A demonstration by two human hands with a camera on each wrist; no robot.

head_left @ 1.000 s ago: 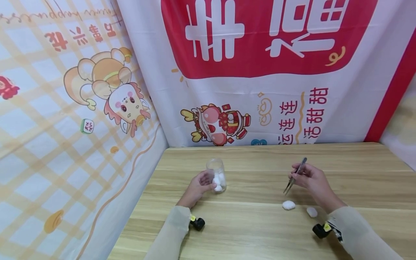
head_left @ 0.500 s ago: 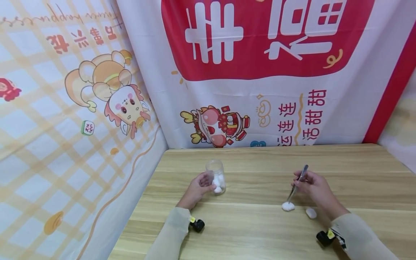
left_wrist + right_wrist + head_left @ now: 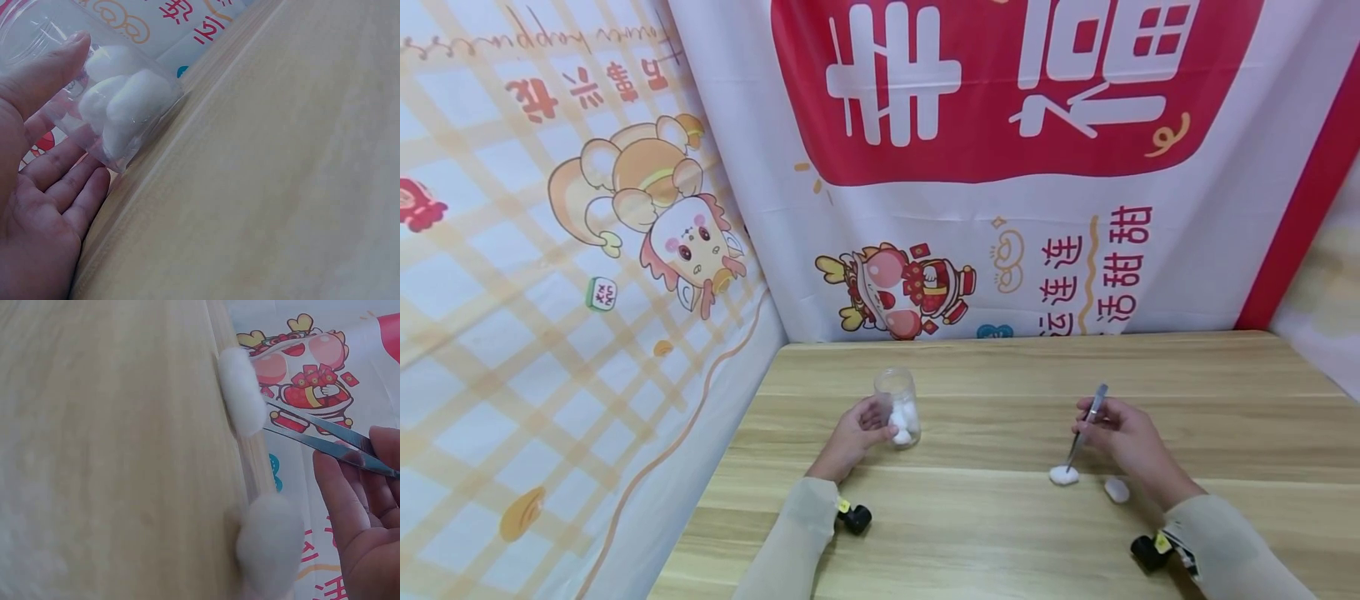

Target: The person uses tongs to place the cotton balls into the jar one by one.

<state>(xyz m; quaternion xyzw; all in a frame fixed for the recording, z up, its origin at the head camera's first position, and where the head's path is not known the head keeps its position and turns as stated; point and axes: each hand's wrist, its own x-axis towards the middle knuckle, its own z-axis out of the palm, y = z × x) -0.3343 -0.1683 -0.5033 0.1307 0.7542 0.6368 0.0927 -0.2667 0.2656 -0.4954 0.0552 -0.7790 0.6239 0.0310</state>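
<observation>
A clear plastic jar (image 3: 897, 385) stands upright on the table, with several white cotton balls (image 3: 134, 100) in its lower part. My left hand (image 3: 855, 433) holds the jar from its left side, thumb in front. On the right, my right hand (image 3: 1123, 433) pinches metal tweezers (image 3: 1084, 429) that point downward. The tweezers' tips reach one cotton ball (image 3: 1063, 475) on the table; in the right wrist view the tips (image 3: 267, 414) look slightly parted at its side. A second cotton ball (image 3: 1117, 490) lies just right of it, under my right wrist.
The wooden table (image 3: 970, 533) ends at a white and red printed cloth (image 3: 1000, 200) behind it. Another printed cloth (image 3: 625, 350) hangs along the left. A small black camera (image 3: 1150, 552) is strapped at the right wrist, another camera (image 3: 855, 518) at the left.
My right hand has lowered slightly, bringing the tweezers' tips from above the nearer-left cotton ball down to it. The left hand and the jar stay in place.
</observation>
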